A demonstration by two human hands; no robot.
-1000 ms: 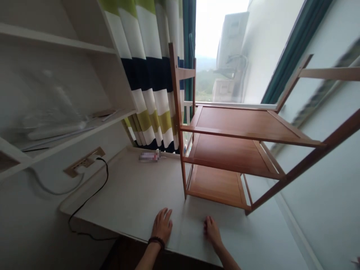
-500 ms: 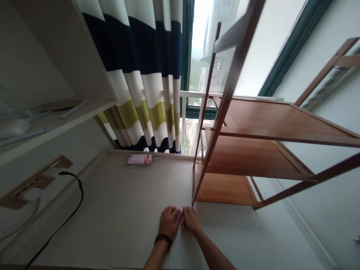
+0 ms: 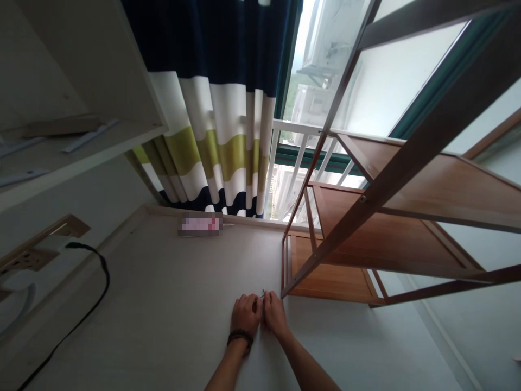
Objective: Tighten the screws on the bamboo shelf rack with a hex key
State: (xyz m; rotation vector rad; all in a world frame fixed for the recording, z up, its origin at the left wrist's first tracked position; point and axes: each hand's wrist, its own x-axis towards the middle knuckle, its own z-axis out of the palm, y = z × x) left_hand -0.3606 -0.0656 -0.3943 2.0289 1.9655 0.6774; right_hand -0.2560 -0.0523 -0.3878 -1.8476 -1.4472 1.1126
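Observation:
Low over the pale desktop (image 3: 171, 304), my left hand (image 3: 245, 314) and my right hand (image 3: 274, 314) are side by side, fingertips almost touching. Both are closed in a pinch. A thin dark sliver (image 3: 264, 292) shows between the fingertips, too small to name, and I cannot tell which hand grips it. Dark beaded bracelets (image 3: 241, 336) circle my left wrist. Just beyond my right hand stands the foot of a brown wooden shelf rack (image 3: 334, 281).
A blurred pinkish packet (image 3: 200, 224) lies at the desk's back edge. On the left, a black cable (image 3: 106, 271) runs from a wall socket (image 3: 30, 260) across the desk. An open cabinet shelf (image 3: 134, 133) overhangs there. Behind hang striped curtains (image 3: 228, 114) beside a window with white railings (image 3: 299, 155).
The view has shifted, so the rack looms larger at right. My fingers have shifted slightly, and a thin dark sliver now shows above the fingertips.

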